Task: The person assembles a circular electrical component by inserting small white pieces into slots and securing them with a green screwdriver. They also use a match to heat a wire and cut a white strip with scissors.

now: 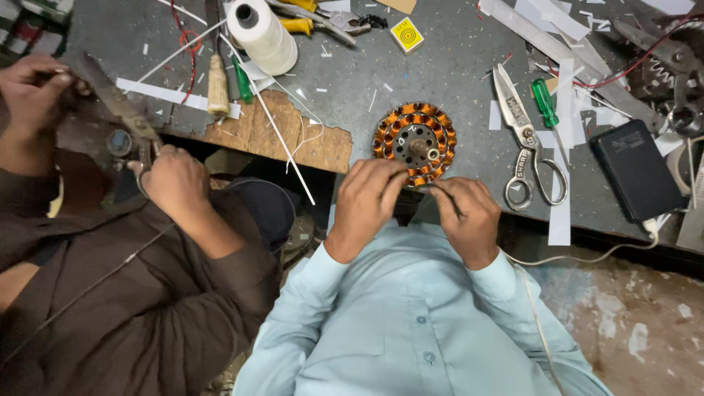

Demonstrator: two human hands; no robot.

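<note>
Nearest, the left hand (367, 202) and the right hand (466, 216) meet at the table edge (469, 213), both working on the near rim of the motor coil (415, 141). The left fingers curl shut against that rim. The right pinches 1 thin dark stick, its tip at the windings. The coil lies flat on the grey table, shaft up. It looks heavy and stiff in its steel core, but the copper wire is fine and easily nicked, so the bare metal hub seems the safer hold. Beyond lie scissors (529, 147), a green screwdriver (545, 103) and a thread spool (262, 33). A co-worker's hand (172, 180) works at far left.
</note>
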